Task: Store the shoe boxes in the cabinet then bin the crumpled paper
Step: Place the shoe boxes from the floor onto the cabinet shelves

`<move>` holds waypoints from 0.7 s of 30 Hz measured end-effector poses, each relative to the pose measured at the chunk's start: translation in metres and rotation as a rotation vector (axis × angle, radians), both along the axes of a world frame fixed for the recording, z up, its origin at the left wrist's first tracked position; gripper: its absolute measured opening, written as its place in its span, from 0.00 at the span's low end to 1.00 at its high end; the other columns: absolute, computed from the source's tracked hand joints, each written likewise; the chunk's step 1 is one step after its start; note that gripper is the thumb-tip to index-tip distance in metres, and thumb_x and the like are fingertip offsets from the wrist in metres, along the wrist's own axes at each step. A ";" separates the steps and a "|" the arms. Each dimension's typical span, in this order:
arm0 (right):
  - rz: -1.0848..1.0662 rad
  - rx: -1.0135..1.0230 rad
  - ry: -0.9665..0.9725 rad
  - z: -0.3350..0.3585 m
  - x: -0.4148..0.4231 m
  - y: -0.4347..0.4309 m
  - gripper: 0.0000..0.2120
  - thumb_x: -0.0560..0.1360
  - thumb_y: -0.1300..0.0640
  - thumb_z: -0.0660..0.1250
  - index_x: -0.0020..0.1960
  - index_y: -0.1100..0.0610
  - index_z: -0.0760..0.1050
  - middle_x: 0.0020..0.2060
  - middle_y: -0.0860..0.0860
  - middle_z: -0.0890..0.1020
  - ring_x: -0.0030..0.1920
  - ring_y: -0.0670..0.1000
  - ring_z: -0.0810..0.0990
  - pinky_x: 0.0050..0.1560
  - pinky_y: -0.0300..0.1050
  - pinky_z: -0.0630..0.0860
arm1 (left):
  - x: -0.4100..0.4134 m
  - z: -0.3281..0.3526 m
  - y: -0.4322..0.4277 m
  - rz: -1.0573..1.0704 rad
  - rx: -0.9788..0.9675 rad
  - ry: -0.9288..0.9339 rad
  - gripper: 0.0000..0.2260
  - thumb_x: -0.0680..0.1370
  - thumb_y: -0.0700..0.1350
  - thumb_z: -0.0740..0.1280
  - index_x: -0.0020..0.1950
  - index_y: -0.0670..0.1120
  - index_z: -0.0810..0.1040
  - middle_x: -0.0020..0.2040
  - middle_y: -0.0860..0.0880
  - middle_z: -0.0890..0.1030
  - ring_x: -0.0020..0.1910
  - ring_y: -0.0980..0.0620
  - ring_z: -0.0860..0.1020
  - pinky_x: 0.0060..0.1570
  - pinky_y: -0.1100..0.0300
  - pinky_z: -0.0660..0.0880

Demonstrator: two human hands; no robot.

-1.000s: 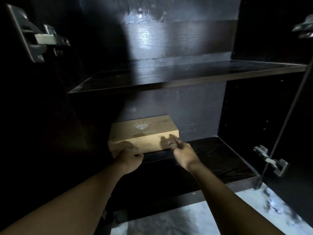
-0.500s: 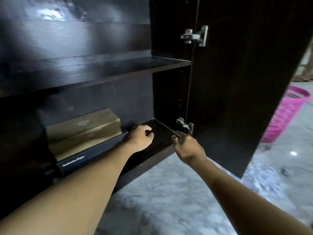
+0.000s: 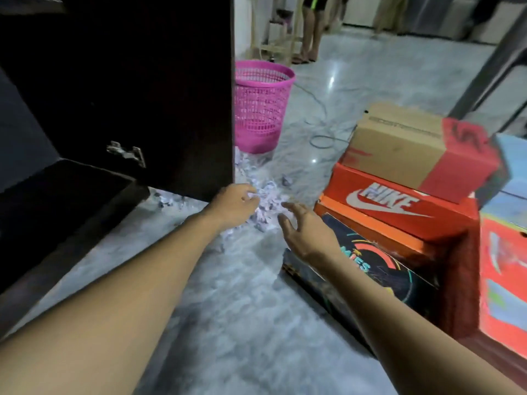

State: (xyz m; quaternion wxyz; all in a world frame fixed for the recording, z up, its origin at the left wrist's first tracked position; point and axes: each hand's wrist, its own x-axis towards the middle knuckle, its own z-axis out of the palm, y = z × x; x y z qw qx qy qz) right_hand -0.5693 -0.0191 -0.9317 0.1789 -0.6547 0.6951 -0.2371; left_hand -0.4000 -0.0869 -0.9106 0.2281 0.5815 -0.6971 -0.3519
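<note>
A stack of shoe boxes stands on the floor at right: a brown and red box (image 3: 413, 146) on top, a red Nike box (image 3: 399, 206) under it, a black patterned box (image 3: 379, 277) lowest. My right hand (image 3: 302, 235) hovers open, fingers spread, just left of the black box. My left hand (image 3: 233, 206) is stretched forward above the floor with loosely curled fingers, holding nothing. Crumpled white paper (image 3: 268, 203) lies scattered on the floor beyond both hands. The dark cabinet (image 3: 65, 206) stands at left with its door (image 3: 159, 95) open.
A pink mesh bin (image 3: 261, 106) stands on the marble floor behind the cabinet door. More red boxes (image 3: 504, 277) sit at far right. A grey cable (image 3: 319, 109) runs across the floor. A person's legs (image 3: 309, 32) are at the back.
My view swung right from the cabinet interior to the floor. Both hands left the brown box on the lower shelf and now reach toward the paper and box stack.
</note>
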 end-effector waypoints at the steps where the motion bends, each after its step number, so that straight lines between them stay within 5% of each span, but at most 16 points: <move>1: -0.031 0.023 0.022 -0.007 -0.013 0.006 0.21 0.81 0.44 0.56 0.72 0.48 0.69 0.70 0.50 0.72 0.69 0.53 0.72 0.64 0.50 0.70 | -0.020 -0.009 0.004 -0.029 0.024 0.039 0.15 0.79 0.49 0.64 0.65 0.49 0.77 0.56 0.47 0.80 0.51 0.47 0.81 0.51 0.57 0.76; 4: -0.149 0.134 0.066 -0.026 -0.054 0.030 0.21 0.80 0.44 0.57 0.71 0.49 0.69 0.69 0.53 0.73 0.67 0.57 0.72 0.64 0.54 0.71 | -0.069 -0.039 0.019 -0.091 0.123 0.058 0.13 0.79 0.49 0.64 0.63 0.52 0.74 0.57 0.45 0.76 0.54 0.45 0.78 0.55 0.54 0.75; 8: -0.339 0.394 0.164 -0.054 -0.104 0.067 0.28 0.79 0.40 0.56 0.75 0.51 0.63 0.71 0.57 0.68 0.70 0.60 0.67 0.68 0.59 0.67 | -0.110 -0.072 0.036 -0.161 0.226 -0.049 0.27 0.81 0.51 0.62 0.77 0.47 0.59 0.76 0.46 0.64 0.72 0.45 0.67 0.64 0.58 0.66; 15: -0.602 0.590 0.038 -0.091 -0.147 0.103 0.33 0.78 0.40 0.59 0.77 0.53 0.56 0.74 0.63 0.56 0.73 0.65 0.60 0.71 0.57 0.63 | -0.132 -0.099 0.033 -0.102 0.276 -0.008 0.27 0.81 0.51 0.63 0.77 0.50 0.58 0.73 0.47 0.69 0.70 0.45 0.68 0.60 0.58 0.65; 21: -0.786 0.517 -0.081 -0.108 -0.143 0.100 0.34 0.75 0.40 0.63 0.74 0.53 0.55 0.77 0.64 0.38 0.74 0.68 0.61 0.70 0.57 0.65 | -0.135 -0.108 0.024 -0.047 0.253 -0.037 0.26 0.79 0.51 0.65 0.75 0.48 0.63 0.71 0.46 0.71 0.66 0.46 0.72 0.56 0.57 0.69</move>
